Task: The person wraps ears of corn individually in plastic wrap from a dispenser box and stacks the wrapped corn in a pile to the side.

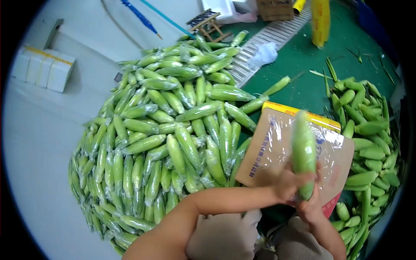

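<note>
A: Right grip (310,208)?
B: Grasping a corn cob (304,149) by its lower end. Left grip (287,183) blurred across it; cannot tell whether clasped.
A: Surroundings?
B: Cardboard (256,158) beyond both; wrapped cobs (146,144) left, unwrapped cobs (372,152) right.

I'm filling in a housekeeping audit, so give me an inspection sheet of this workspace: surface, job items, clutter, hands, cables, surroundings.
Surface: cardboard with glossy clear film on it; yellow strip along its far edge.
Job's things: one corn ear held over the cardboard; wrapped ears piled left; seemingly unwrapped ears heaped right.
Clutter: crumpled plastic bag on the metal grating; loose leaf strips on the green floor.
Hands: right hand grips the ear's lower end; left hand overlaps it, blurred, grip unclear.
Cables: none certain; a thin grey line, cord or hose, cannot tell.
Surroundings: white cartons at far left; small stool beyond the pile.
</note>
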{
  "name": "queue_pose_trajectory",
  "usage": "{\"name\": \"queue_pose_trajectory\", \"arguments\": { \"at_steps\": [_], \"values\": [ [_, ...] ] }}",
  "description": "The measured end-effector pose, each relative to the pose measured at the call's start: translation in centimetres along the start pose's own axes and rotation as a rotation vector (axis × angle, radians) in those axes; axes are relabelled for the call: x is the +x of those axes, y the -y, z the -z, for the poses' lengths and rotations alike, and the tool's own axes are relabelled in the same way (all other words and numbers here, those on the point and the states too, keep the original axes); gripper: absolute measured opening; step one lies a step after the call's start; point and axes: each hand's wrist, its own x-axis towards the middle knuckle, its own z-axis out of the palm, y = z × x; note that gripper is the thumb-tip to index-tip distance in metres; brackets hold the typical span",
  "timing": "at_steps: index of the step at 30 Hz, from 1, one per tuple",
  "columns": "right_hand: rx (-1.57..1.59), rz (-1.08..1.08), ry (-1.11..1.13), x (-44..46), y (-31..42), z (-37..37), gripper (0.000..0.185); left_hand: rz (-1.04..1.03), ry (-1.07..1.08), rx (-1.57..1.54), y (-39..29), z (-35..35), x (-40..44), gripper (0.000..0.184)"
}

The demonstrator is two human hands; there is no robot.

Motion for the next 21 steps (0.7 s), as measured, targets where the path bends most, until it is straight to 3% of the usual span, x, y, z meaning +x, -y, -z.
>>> {"name": "queue_pose_trajectory", "arguments": {
  "at_steps": [1,3,6,7,8,10,11,13,14,15,18,19,20,21],
  "values": [
    [0.010,0.062,-0.133,1.4,-0.4,-0.7,0.112,-0.151,-0.122,0.245,1.1,-1.9,-0.3,0.047],
    [0.036,0.169,-0.419,3.6,-0.9,-2.2,0.102,-0.219,-0.258,0.362,1.4,-2.0,1.2,0.049],
    [-0.025,0.282,-0.508,4.9,-1.2,-0.6,0.092,0.167,-0.359,0.092,-2.2,0.4,1.4,0.053],
    [-0.041,0.332,-0.524,4.9,-0.8,0.6,0.090,0.127,-0.353,0.072,-5.6,2.2,1.7,0.053],
    [0.038,0.224,-0.672,4.4,-0.3,2.5,0.079,-0.049,-0.352,0.101,-10.4,4.1,1.7,0.052],
    [-0.165,0.316,-0.580,1.1,-0.9,7.5,0.065,-0.419,-0.345,0.124,-23.0,8.9,2.2,0.052],
    [-0.353,0.269,-0.629,-0.9,0.1,8.2,0.060,-0.541,-0.364,0.076,-28.8,12.0,2.5,0.052],
    [-0.218,0.279,-0.809,-3.3,0.9,10.9,0.046,-0.711,-0.469,-0.011,-37.4,17.7,4.0,0.051],
    [-0.478,0.334,-0.932,-4.4,1.7,12.2,0.039,-0.761,-0.564,0.026,-38.5,19.4,4.7,0.051],
    [-0.486,0.481,-1.022,-5.6,0.3,15.9,0.035,-0.762,-0.651,0.148,-36.5,20.1,5.7,0.051],
    [-0.997,0.230,-1.279,-10.9,0.3,21.9,0.043,-0.501,-0.680,0.966,-17.7,15.8,4.6,0.051],
    [-1.179,0.115,-1.330,-12.5,-0.5,23.5,0.047,-0.350,-0.527,1.279,-12.4,14.1,3.3,0.051],
    [-1.355,0.071,-1.257,-14.1,-2.2,25.7,0.056,-0.358,-0.226,1.686,-9.0,13.6,2.7,0.055],
    [-1.551,-0.139,-1.057,-15.3,-2.4,25.8,0.061,-0.477,0.102,2.009,-5.7,13.1,2.1,0.059]
  ]
}}
